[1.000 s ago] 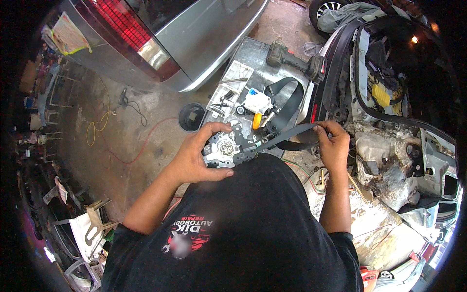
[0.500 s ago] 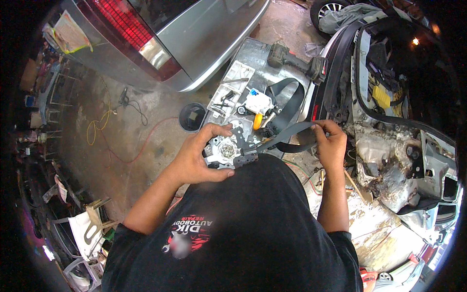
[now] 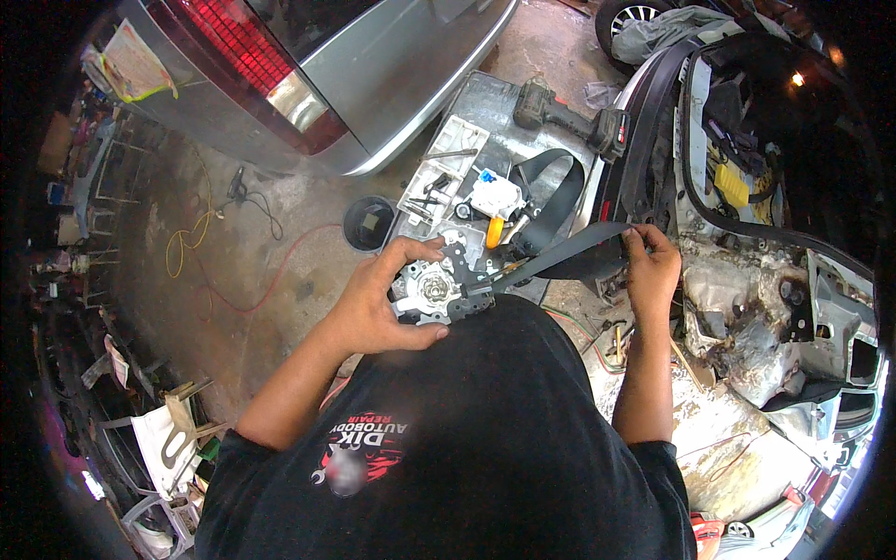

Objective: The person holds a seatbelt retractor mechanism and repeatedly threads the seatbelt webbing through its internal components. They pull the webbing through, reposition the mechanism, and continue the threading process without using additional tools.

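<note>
My left hand [image 3: 382, 298] is closed round a metal seat belt retractor [image 3: 438, 287], its thumb below and fingers over the top edge, with a round white-metal hub facing up. Black webbing [image 3: 569, 246] runs from the retractor to my right hand [image 3: 651, 265], which pinches it. Just beyond lies a metal work surface [image 3: 560, 135] bearing a white plastic unit [image 3: 497, 194] with a blue connector and a yellow part, more looped belt, a white compartment tray [image 3: 442, 171] with small parts, and a dark cordless power tool [image 3: 567, 119].
A grey car's rear [image 3: 364, 65] stands at upper left. An opened car body [image 3: 737, 289] is on the right, a wheel [image 3: 627, 33] at top right. A black bucket [image 3: 367, 226], hoses and cords lie on the floor [image 3: 280, 261]. Assorted clutter [image 3: 168, 439] lines the left.
My right hand has moved right and slightly up, drawing the strap into a longer, straighter span from the retractor. My left hand holds nearly the same place.
</note>
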`<state>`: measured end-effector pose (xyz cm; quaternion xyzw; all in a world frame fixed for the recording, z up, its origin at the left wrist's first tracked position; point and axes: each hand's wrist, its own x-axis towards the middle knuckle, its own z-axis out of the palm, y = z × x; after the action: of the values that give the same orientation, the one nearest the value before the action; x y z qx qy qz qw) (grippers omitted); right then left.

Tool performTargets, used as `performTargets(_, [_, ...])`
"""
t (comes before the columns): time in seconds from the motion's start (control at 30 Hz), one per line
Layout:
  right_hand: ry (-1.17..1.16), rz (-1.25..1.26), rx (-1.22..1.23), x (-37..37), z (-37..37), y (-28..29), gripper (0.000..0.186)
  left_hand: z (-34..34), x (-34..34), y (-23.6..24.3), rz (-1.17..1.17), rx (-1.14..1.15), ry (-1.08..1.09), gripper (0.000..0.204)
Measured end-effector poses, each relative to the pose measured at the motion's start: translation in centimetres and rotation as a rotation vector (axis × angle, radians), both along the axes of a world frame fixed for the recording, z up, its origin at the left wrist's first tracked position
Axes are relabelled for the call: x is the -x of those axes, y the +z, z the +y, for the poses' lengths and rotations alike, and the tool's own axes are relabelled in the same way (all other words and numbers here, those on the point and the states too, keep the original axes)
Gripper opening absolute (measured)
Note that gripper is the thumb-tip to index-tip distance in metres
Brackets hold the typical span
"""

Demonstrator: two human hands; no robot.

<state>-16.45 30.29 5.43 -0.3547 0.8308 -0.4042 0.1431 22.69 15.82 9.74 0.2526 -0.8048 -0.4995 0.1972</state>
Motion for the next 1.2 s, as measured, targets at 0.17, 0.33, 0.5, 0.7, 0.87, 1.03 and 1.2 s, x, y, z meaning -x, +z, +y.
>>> performTargets(0.17, [-0.032,-0.065,-0.005,0.0,0.1,-0.8,0.018,-0.1,0.1,0.1,0.002,-0.012,-0.009,0.083])
performTargets(0.33, [0.062,-0.106,-0.013,-0.4,0.2,-0.5,0.017,0.0,0.1,0.3,-0.006,0.001,-0.002,0.085])
performTargets(0.5, [0.163,-0.089,-0.008,-1.6,0.3,-0.3,0.014,-0.1,0.4,0.6,-0.024,-0.009,-0.020,0.087])
performTargets(0.7, [0.382,-0.032,0.026,-3.5,0.5,0.1,0.010,-0.2,0.4,0.3,-0.014,0.005,-0.009,0.087])
performTargets(0.87, [0.574,-0.026,0.021,-5.5,0.2,2.1,0.010,-0.3,0.5,0.3,-0.007,0.025,-0.012,0.086])
performTargets(1.03, [0.654,0.051,0.025,-6.9,0.3,2.8,0.010,-0.5,0.5,0.9,-0.057,-0.028,-0.042,0.088])
performTargets(1.2, [0.662,0.037,-0.016,-7.4,0.3,3.5,0.012,-0.6,0.5,1.1,-0.062,-0.011,-0.056,0.088])
